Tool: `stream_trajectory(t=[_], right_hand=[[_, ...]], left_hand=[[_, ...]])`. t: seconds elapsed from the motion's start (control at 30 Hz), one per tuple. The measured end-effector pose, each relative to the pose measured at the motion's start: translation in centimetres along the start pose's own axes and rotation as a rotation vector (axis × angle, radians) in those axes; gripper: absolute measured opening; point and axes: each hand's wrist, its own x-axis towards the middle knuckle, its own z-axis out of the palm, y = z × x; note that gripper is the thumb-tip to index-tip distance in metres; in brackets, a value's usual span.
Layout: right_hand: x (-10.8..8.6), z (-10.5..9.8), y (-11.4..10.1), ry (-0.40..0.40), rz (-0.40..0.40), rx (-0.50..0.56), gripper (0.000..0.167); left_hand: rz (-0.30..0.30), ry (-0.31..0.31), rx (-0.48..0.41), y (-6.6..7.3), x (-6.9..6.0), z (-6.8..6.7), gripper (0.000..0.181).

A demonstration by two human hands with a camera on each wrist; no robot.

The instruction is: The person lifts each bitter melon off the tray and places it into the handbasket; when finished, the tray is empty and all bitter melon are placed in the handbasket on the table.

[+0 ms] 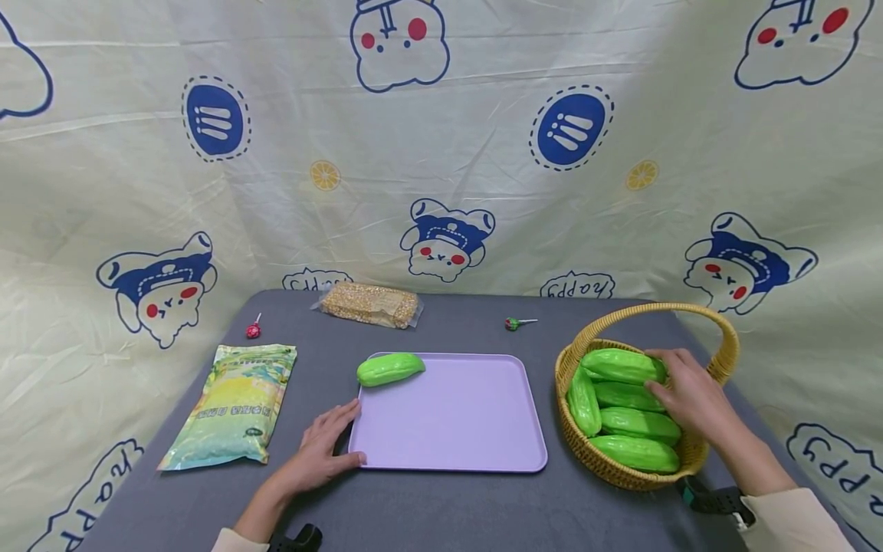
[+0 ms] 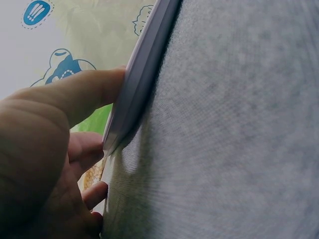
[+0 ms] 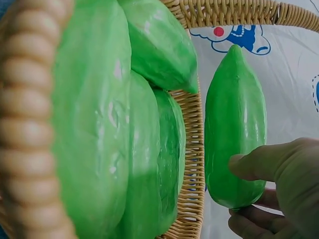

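My right hand [image 1: 690,391] reaches into a woven basket [image 1: 724,345] on the right. Between thumb and fingers it grips one end of a glossy, ridged green gourd [image 3: 235,124], the farthest one in the basket in the head view. Several similar gourds [image 1: 638,454] lie beneath and beside it. My left hand [image 1: 320,448] rests at the left edge of a lilac tray [image 1: 448,429], its thumb near the front corner and fingertips against the side. One gourd [image 1: 391,369] lies at the tray's far left corner, partly over the rim.
A yellow-green printed bag [image 1: 231,406] lies left of the tray. Behind it are a red lollipop [image 1: 254,328], a clear pack of tan grains [image 1: 369,304] and a green lollipop [image 1: 513,324]. The basket's tall handle [image 1: 655,307] arches over the gourds. A printed curtain [image 1: 448,138] hangs behind the table.
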Motion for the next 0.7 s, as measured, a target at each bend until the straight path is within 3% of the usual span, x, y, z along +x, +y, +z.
stream_trajectory(t=[0.4,0.7], right_hand=[[1.3,0.0,0.7,-0.134,0.027,-0.033,0.049],[1.7,0.2,0.8,-0.172,0.058,-0.059,0.047]], left_hand=[[0.004,0.006,0.001,0.0,0.0,0.0,0.081],[0.009,0.007,-0.001,0.0,0.0,0.0,0.080]])
